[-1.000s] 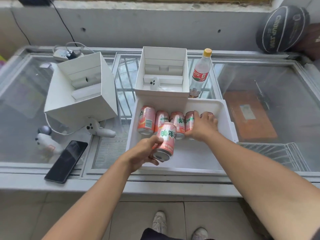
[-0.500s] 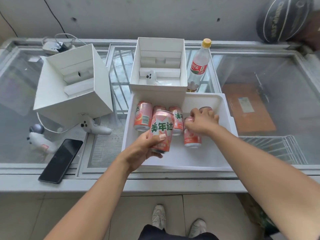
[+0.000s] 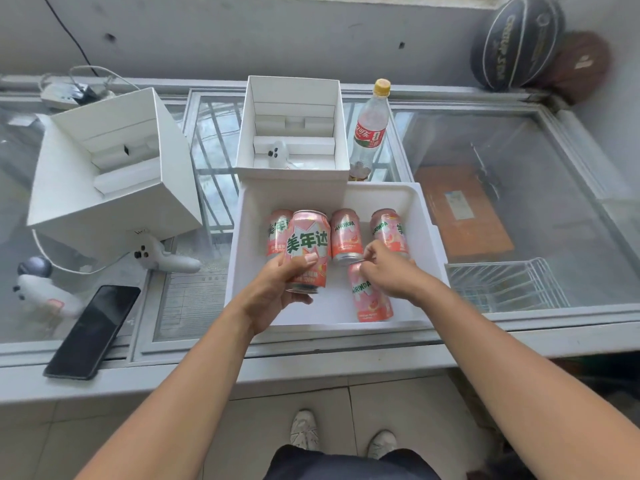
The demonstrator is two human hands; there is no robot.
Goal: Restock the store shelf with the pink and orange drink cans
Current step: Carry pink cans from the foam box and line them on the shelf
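A white tray [image 3: 424, 216] sits on a glass-topped freezer and holds pink and orange drink cans. My left hand [image 3: 277, 289] grips one upright can [image 3: 309, 244] lifted above the tray's left part. My right hand [image 3: 391, 271] pinches the top of a second can [image 3: 369, 299] near the tray's front right. Three more cans stand in a row at the back: one [image 3: 277, 230] partly hidden behind the held can, one [image 3: 346, 235] in the middle, one [image 3: 389, 230] at the right.
An open white box [image 3: 294, 168] touches the tray's far side, with a clear soda bottle [image 3: 370, 129] beside it. A tilted white box [image 3: 104, 188], white controllers [image 3: 162, 256] and a black phone [image 3: 93, 330] lie left. A wire basket [image 3: 505, 282] sits right, and two basketballs rest against the far-right wall.
My left hand has raised its can from lying tilted to upright above the tray. My right hand has pulled one can out of the back row toward the tray's front.
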